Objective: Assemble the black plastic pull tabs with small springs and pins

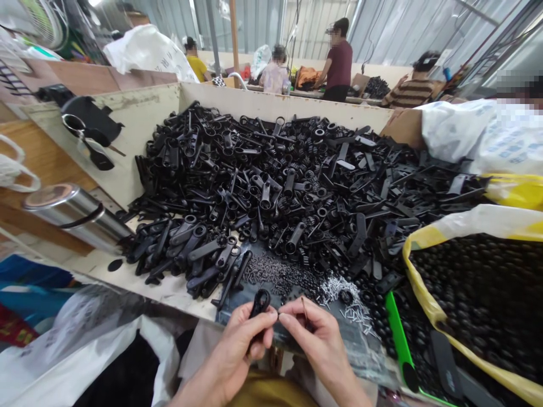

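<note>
My left hand (244, 342) is closed around a black plastic lever part (258, 303) with a ring at its upper end, held just above the table's near edge. My right hand (311, 333) pinches something small against that ring with thumb and forefinger; I cannot make out what it is. A thin dark pin lies across the right hand's fingers. Just beyond the hands lie small dark springs (275, 277) and a scatter of silver pins (339, 291). A big heap of black lever parts (271, 186) fills the worktable behind them.
A yellow-rimmed bag of small black round parts (479, 294) sits at right, with a green tray edge (396, 333) beside it. A steel flask (74, 215) lies at left. White sacks hang below the table at left. Several people work at a far bench.
</note>
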`<state>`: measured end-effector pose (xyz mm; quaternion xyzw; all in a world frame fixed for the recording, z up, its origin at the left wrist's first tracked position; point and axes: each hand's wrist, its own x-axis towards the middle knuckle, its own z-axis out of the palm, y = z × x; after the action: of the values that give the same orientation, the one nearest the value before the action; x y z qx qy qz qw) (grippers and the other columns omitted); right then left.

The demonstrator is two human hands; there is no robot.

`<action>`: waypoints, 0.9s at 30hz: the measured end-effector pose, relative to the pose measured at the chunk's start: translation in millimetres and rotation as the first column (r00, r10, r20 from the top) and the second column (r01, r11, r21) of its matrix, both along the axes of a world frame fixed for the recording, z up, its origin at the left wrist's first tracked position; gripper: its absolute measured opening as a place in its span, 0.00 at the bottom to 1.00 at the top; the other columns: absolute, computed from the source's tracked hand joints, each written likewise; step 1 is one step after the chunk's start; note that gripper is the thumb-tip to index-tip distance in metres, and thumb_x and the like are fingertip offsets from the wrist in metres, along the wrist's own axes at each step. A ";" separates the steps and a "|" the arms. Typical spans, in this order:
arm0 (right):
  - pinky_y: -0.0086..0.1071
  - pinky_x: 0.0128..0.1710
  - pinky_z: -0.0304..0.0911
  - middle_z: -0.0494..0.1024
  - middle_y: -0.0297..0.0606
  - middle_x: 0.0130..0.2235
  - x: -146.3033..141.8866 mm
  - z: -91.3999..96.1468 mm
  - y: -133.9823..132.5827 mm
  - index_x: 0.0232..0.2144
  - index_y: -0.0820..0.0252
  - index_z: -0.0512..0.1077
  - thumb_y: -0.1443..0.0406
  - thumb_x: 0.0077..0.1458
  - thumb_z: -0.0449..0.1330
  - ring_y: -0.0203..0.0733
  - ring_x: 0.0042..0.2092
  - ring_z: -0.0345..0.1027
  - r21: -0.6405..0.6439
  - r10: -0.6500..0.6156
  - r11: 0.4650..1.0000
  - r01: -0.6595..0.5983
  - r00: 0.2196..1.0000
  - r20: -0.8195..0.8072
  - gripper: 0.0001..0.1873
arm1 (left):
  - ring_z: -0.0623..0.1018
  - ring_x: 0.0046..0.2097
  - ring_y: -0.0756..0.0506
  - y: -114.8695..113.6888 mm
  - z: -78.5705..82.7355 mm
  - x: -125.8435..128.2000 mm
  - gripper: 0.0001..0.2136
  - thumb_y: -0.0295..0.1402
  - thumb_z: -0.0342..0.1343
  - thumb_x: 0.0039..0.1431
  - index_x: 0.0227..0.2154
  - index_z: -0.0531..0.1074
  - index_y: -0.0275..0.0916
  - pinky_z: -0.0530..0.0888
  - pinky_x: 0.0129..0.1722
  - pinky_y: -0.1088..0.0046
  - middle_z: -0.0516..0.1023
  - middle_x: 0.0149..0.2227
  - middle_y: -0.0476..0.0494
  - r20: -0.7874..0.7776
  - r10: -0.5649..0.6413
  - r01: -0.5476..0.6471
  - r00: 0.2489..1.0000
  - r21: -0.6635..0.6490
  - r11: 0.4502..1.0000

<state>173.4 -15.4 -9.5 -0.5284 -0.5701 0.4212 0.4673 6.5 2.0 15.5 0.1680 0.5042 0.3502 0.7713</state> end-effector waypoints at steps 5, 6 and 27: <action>0.27 0.28 0.62 0.76 0.32 0.28 -3.2 -0.9 -6.4 0.40 0.53 0.85 0.62 0.65 0.65 0.37 0.28 0.68 0.164 -0.023 0.986 0.016 0.999 0.042 0.08 | 0.56 0.18 0.59 -1.5 -4.9 0.1 0.22 0.39 0.78 0.36 0.25 0.69 0.39 0.51 0.21 0.80 0.68 0.16 0.58 0.107 0.053 -0.043 0.993 -0.090 0.995; 0.27 0.27 0.62 0.76 0.32 0.28 -3.4 -1.2 -7.0 0.41 0.53 0.85 0.63 0.64 0.65 0.37 0.27 0.68 0.193 -0.031 0.981 0.020 0.998 0.055 0.07 | 0.56 0.18 0.59 -2.2 -5.5 0.1 0.22 0.38 0.79 0.36 0.25 0.68 0.39 0.51 0.21 0.80 0.68 0.16 0.58 0.116 0.057 -0.045 0.992 -0.104 0.994; 0.28 0.26 0.63 0.75 0.33 0.28 -3.8 8.2 9.5 0.42 0.60 0.78 0.68 0.67 0.61 0.36 0.25 0.67 0.430 0.021 0.884 -0.185 0.933 0.359 0.05 | 0.67 0.33 0.49 -10.7 10.4 -17.0 0.31 0.39 0.66 0.51 0.58 0.68 0.36 0.66 0.37 0.70 0.74 0.33 0.51 -0.193 -0.284 0.312 0.939 0.129 0.941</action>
<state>169.6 -5.9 -1.3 -0.4374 -0.7534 0.2009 0.4479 -10.5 -8.7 25.9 0.3329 0.5081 0.2521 0.7533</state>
